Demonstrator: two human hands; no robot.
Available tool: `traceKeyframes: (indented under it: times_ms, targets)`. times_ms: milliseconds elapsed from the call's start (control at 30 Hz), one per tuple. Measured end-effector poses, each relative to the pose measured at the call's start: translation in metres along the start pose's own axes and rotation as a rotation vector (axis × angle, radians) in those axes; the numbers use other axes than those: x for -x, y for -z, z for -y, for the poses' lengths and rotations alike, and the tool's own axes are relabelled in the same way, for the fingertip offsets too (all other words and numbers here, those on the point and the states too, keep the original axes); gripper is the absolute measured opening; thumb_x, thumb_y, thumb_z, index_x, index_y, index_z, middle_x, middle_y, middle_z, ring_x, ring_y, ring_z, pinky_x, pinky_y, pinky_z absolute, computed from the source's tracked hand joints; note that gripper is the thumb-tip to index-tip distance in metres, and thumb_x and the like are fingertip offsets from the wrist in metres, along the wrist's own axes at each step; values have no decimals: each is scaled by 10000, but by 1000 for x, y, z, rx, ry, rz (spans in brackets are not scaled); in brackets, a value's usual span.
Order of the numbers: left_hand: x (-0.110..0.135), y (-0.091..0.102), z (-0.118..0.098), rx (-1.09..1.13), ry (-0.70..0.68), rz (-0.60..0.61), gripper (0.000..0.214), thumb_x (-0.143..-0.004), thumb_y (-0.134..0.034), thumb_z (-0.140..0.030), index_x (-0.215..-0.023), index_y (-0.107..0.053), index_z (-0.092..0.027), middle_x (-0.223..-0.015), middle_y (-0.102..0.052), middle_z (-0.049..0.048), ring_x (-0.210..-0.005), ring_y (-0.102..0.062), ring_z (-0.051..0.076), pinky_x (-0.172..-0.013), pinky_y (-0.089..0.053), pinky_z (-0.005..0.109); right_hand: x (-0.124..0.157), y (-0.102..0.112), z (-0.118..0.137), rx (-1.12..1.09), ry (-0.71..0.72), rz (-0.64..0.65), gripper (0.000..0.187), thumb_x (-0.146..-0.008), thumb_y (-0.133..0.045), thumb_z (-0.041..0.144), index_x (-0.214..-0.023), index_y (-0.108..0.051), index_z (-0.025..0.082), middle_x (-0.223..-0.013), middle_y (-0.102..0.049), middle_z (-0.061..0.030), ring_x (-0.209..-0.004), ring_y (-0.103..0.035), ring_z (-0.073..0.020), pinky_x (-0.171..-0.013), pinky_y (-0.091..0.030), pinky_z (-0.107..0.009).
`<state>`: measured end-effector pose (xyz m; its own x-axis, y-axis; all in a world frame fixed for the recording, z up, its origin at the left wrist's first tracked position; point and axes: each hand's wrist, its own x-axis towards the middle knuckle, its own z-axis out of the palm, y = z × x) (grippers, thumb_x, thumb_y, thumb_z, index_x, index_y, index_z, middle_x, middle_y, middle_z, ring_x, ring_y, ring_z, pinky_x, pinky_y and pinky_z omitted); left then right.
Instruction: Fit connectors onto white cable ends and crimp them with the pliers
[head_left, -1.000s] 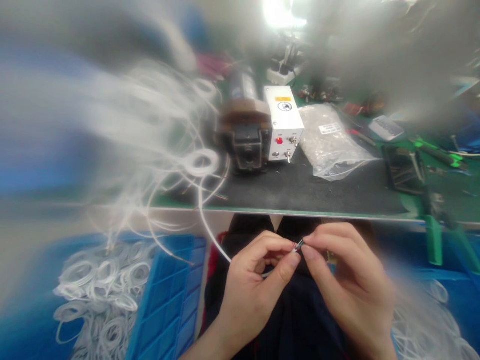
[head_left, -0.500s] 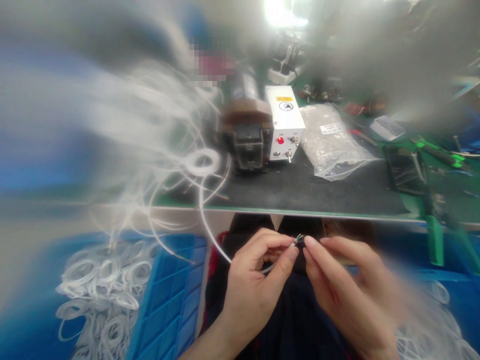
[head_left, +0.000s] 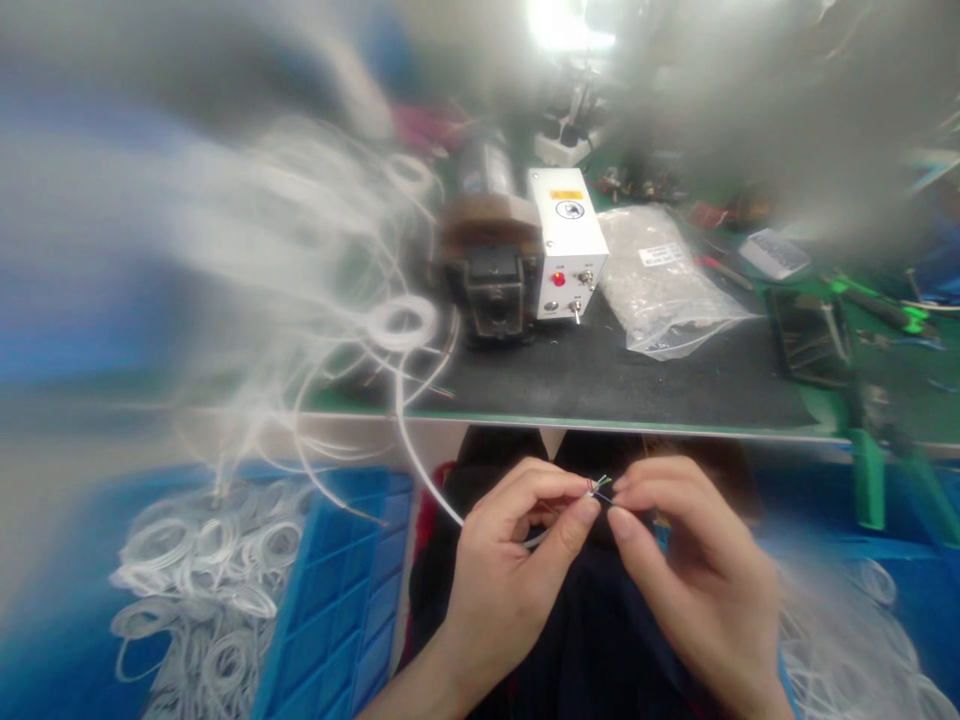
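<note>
Between thumb and forefinger, my left hand (head_left: 517, 550) pinches a white cable (head_left: 426, 478) close to its stripped end. Thin coloured wires (head_left: 602, 484), among them green and dark ones, fan out past those fingertips. My right hand (head_left: 690, 560) is closed in a pinch on one thin dark wire (head_left: 604, 498) of the same cable, just right of the left fingertips. Both hands are in front of the bench edge, above my lap. From my left hand the cable runs up and left to a white coil (head_left: 403, 322) on the bench.
A black machine (head_left: 495, 285) with a white control box (head_left: 568, 245) and a lit red light stands on the bench. Right of it lie a clear plastic bag (head_left: 667, 290) and green-handled tools (head_left: 885, 305). Blue crates (head_left: 337, 590) of coiled cables flank my lap.
My right hand has closed its fingertips on a thin wire, its fingers now drawn up and curled. My left hand stays nearly in place with the cable.
</note>
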<state>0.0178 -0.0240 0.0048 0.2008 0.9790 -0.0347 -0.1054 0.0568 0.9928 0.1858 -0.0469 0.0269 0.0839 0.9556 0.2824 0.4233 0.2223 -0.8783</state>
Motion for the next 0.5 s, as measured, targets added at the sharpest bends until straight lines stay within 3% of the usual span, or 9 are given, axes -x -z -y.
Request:
traceKeyframes:
  times_ms: [167,500]
  targets:
    - [0,2,1,-18,-11,25,121,-1029,-732,-168,-1071,-789,-266,-1013,-729,14,-893,-715,150,-765,-579,245,-12,1,1,-159,-196,58,84,-1021,-725,191,-981,-725,264,-1002,-680,1,-900,-672,-149,-750,-537,-246]
    - [-1,4,4,55,24,58,95,-1020,-754,-179,-1044,-789,-263,-980,-718,11,-879,-718,143,-757,-570,239,-16,4,-2,-378,-350,142,117,-1032,-753,252,-916,-748,262,-878,-626,32,-784,-605,-122,-703,-476,-233]
